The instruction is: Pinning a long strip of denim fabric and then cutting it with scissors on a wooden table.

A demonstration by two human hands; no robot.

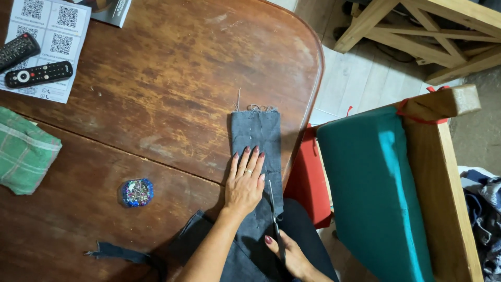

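Note:
A grey denim trouser leg (255, 130) lies on the wooden table (156, 104), its frayed end pointing away from me. My left hand (245, 180) presses flat on the denim, fingers spread, a ring on one finger. My right hand (292, 257) grips a pair of scissors (273, 209) whose blades run along the right edge of the fabric, just beside my left hand. A row of pins shows down the cloth.
A round blue pin box (137, 192) sits left of my hands. A cut denim strip (117, 254) lies near the front edge. Two remote controls (37, 74) on printed sheets and a green checked cloth (23, 151) lie at the left. A teal-cushioned wooden chair (376, 193) stands right.

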